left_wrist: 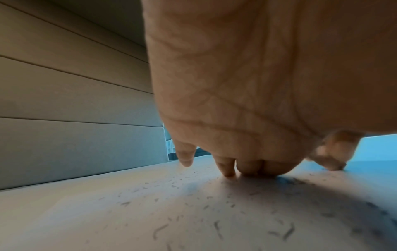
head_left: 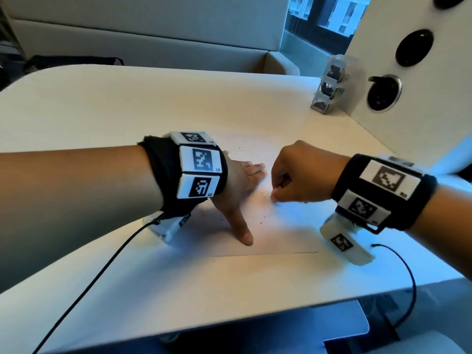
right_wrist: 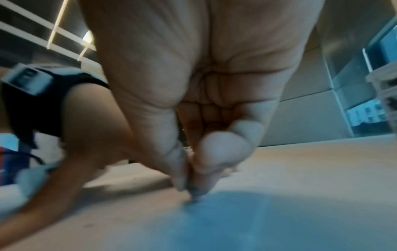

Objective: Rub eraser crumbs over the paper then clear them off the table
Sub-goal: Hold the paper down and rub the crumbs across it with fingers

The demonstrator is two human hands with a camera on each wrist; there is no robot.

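A white sheet of paper (head_left: 281,233) lies on the pale table (head_left: 127,106). Dark eraser crumbs (head_left: 240,146) are scattered over the sheet, and the left wrist view shows these crumbs (left_wrist: 214,225) close up. My left hand (head_left: 242,190) lies flat on the paper's left part, fingers straight and thumb spread toward me. My right hand (head_left: 275,196) is curled, its thumb and fingertips (right_wrist: 199,178) pinching a small pale eraser (right_wrist: 196,197) whose tip touches the paper. Most of the eraser is hidden by the fingers.
A stack of clear plastic boxes (head_left: 328,85) stands at the back right against a white panel with round sockets (head_left: 383,93). Black cables (head_left: 408,277) trail from both wrists over the table's front edge. A padded bench (head_left: 153,29) runs behind the table.
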